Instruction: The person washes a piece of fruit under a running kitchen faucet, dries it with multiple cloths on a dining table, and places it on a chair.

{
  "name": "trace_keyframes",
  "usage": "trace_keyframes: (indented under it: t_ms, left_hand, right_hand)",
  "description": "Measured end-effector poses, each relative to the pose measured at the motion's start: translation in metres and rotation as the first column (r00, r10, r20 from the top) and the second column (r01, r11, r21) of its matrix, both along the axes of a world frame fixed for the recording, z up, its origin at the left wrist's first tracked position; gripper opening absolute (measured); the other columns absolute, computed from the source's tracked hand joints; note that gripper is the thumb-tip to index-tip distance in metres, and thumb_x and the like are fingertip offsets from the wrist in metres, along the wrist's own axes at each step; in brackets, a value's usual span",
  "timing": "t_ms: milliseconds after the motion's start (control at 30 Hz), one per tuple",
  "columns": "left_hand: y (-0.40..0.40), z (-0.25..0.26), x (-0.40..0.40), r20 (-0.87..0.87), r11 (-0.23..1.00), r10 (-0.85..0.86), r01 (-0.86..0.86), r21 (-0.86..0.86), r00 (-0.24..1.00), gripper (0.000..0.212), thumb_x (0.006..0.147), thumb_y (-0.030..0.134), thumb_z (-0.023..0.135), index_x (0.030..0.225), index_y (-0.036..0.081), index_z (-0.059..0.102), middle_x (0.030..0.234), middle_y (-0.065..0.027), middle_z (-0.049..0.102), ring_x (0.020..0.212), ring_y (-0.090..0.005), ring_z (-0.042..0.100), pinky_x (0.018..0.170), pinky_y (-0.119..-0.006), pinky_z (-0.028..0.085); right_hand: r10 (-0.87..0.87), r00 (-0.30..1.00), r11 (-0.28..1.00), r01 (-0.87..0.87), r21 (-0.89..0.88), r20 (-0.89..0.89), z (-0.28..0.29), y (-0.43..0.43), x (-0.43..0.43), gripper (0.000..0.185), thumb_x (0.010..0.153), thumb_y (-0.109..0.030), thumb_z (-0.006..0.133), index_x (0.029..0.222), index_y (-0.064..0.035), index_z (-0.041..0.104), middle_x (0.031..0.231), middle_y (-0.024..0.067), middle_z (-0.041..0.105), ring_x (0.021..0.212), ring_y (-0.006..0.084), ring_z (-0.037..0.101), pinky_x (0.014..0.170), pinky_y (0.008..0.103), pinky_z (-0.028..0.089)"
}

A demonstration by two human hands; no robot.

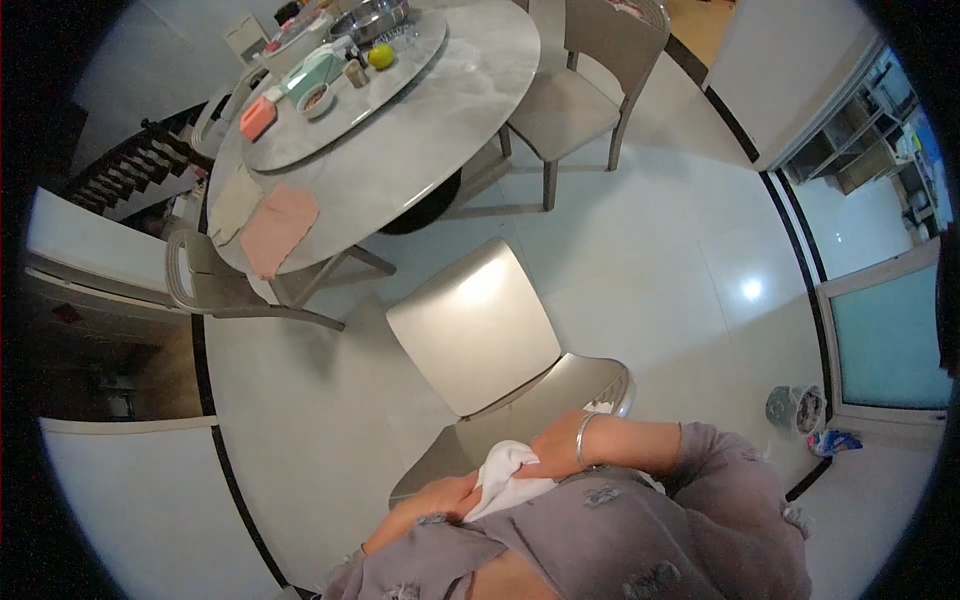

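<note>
Close to my body, both hands are closed on one white cloth [504,480], which is bunched between them. My left hand [442,496] holds its lower left part, with some fingers hidden by the cloth and my sleeve. On the upper right part is my right hand [556,448], with a silver bangle at the wrist. Just beyond the hands stands a beige chair with a smooth, shiny backrest [476,322] and a seat [525,401] partly hidden behind my arms.
Ahead is an oval marble-patterned table [465,97] with a turntable [397,90] bearing a yellow-green fruit [381,56], a bowl [315,100] and several containers. A pink cloth [279,229] hangs over its edge. Another chair [566,112] stands right of it; a bin [795,410] sits by the doorway.
</note>
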State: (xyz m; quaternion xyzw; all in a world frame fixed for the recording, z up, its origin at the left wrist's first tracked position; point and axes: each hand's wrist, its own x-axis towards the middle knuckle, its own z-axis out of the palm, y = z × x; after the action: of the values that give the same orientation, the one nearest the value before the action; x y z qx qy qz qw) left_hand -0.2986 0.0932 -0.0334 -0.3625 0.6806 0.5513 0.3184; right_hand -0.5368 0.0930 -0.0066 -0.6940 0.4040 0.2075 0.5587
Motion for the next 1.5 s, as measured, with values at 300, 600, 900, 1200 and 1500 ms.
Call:
trace_keyframes:
  t_ms: [300, 600, 900, 1200, 1500]
  left_hand:
    - [0.007, 0.018, -0.028, -0.124, 0.958, 0.16, -0.185, -0.221, 0.979, 0.039, 0.088, 0.032, 0.029, 0.119, 0.008, 0.037, 0.094, -0.0247, 0.056, 0.085, -0.0411, 0.053, 0.074, -0.044, 0.041]
    - [-0.024, 0.034, -0.054, -0.037, 0.938, 0.202, -0.204, -0.279, 0.979, 0.041, 0.089, 0.032, 0.026, 0.114, 0.004, 0.043, 0.097, -0.0243, 0.055, 0.091, -0.0397, 0.051, 0.078, -0.044, 0.04]
    - [-0.106, 0.032, -0.064, -0.058, 0.932, 0.147, -0.158, -0.327, 0.987, 0.046, 0.088, 0.039, 0.023, 0.114, 0.008, 0.044, 0.1, -0.0211, 0.056, 0.092, -0.0376, 0.052, 0.078, -0.042, 0.041]
    - [-0.198, 0.034, -0.063, 0.019, 0.926, 0.146, -0.131, -0.354, 0.989, 0.044, 0.088, 0.041, 0.026, 0.11, 0.009, 0.047, 0.103, -0.0179, 0.056, 0.096, -0.0345, 0.052, 0.079, -0.042, 0.041]
    - [-0.262, 0.02, -0.055, 0.127, 0.943, 0.133, -0.086, -0.323, 0.983, 0.042, 0.088, 0.037, 0.028, 0.118, 0.01, 0.042, 0.105, -0.0194, 0.054, 0.096, -0.0371, 0.052, 0.079, -0.044, 0.041]
  right_hand:
    - [0.063, 0.996, 0.986, -0.071, -0.148, -0.06, 0.018, -0.015, -0.028, 0.069, 0.078, -0.063, 0.025, 0.097, -0.0074, 0.061, 0.095, 0.0169, 0.06, 0.09, 0.0322, 0.057, 0.079, 0.0385, 0.042]
    - [-0.017, 0.999, 0.991, 0.01, -0.136, -0.05, 0.007, -0.035, -0.041, 0.067, 0.079, -0.061, 0.026, 0.107, -0.0087, 0.056, 0.104, 0.0178, 0.057, 0.097, 0.0325, 0.053, 0.085, 0.0369, 0.039]
    - [-0.153, 0.986, 0.966, 0.136, -0.221, -0.06, 0.005, -0.106, -0.049, 0.07, 0.078, -0.061, 0.028, 0.095, -0.0024, 0.061, 0.097, 0.0199, 0.059, 0.091, 0.0325, 0.056, 0.082, 0.0357, 0.04]
    - [-0.063, 0.994, 0.988, 0.05, -0.143, -0.089, 0.0, -0.2, -0.043, 0.071, 0.078, -0.062, 0.029, 0.103, -0.0021, 0.057, 0.105, 0.0208, 0.056, 0.097, 0.0335, 0.054, 0.086, 0.037, 0.039]
    - [-0.084, 0.996, 0.986, 0.081, -0.144, -0.016, -0.002, -0.267, -0.04, 0.071, 0.076, -0.065, 0.031, 0.089, -0.0032, 0.063, 0.091, 0.0203, 0.06, 0.086, 0.0352, 0.057, 0.077, 0.0398, 0.043]
